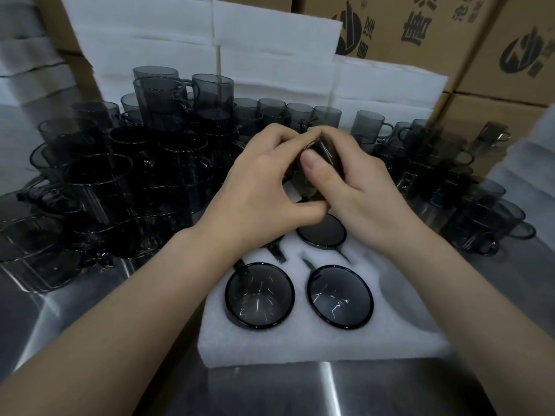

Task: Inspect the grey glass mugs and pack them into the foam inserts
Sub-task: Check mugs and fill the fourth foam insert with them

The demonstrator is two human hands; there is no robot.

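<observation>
Mug point(326, 154) clamped between left hand point(261, 187) and right hand point(351, 190), above foam insert point(405, 325) — smooth glass; slip could drop it onto packed mugs point(259, 295), chipping rims.

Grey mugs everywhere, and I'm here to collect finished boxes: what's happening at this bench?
A person holds one grey glass mug between left hand and right hand, above a white foam insert, apparently inspecting it. Three packed mugs sit in the insert's pockets; a fourth may be hidden under the hands. Many unpacked mugs stand stacked on the steel table.
</observation>
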